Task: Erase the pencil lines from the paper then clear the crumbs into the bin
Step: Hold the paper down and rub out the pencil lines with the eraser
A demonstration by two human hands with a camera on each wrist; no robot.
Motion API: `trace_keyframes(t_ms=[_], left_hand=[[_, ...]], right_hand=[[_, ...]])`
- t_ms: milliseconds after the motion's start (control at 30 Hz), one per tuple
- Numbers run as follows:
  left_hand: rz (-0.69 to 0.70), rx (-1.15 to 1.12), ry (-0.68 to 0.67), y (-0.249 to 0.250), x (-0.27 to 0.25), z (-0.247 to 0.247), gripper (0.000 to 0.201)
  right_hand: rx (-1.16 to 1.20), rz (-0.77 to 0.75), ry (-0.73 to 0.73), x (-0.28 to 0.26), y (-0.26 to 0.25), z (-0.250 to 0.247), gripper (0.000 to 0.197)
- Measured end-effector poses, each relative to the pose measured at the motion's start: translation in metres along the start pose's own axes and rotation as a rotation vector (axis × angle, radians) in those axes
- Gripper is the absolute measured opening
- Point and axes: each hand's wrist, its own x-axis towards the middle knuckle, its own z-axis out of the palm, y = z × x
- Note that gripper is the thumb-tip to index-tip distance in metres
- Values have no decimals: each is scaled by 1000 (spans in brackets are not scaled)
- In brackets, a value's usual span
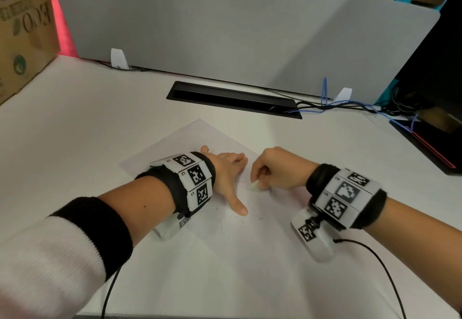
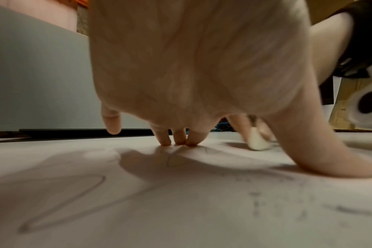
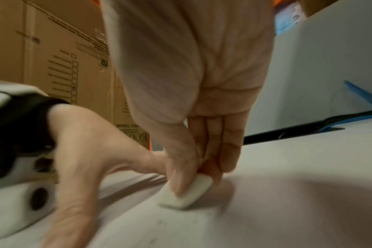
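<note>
A white sheet of paper [image 1: 175, 143] lies on the desk, with faint pencil lines [image 2: 60, 198] drawn on it. My left hand [image 1: 230, 173] lies spread on the sheet, fingertips [image 2: 176, 142] and thumb pressing it flat. My right hand [image 1: 270, 171] pinches a white eraser [image 1: 255, 185] between thumb and fingers, its lower edge on the paper just right of the left hand. The eraser [image 3: 186, 193] shows tilted under the thumb in the right wrist view. Dark eraser crumbs [image 1: 225, 223] lie scattered near my left thumb. No bin is in view.
A black cable slot [image 1: 232, 98] is set into the desk behind the paper, with cables [image 1: 350, 106] running right. A grey divider panel [image 1: 225, 26] closes the back. A cardboard box [image 1: 22, 31] stands at far left, dark equipment [image 1: 435, 93] at far right.
</note>
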Motion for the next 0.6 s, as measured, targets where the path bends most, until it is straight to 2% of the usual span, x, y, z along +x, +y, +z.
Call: trace_keyframes(t_ms=[133, 333, 500, 600], left_hand=[[7, -16, 4, -1, 0, 0, 120], [0, 6, -1, -1, 1, 1, 120], [2, -5, 0, -2, 2, 1, 121], [1, 0, 0, -2, 2, 1, 120]], right_hand=[[-32, 35, 103, 21, 2, -5, 17], [7, -10, -20, -7, 1, 7, 14], [-10, 30, 134, 16, 11, -3, 15], [-2, 36, 111, 11, 9, 6, 18]])
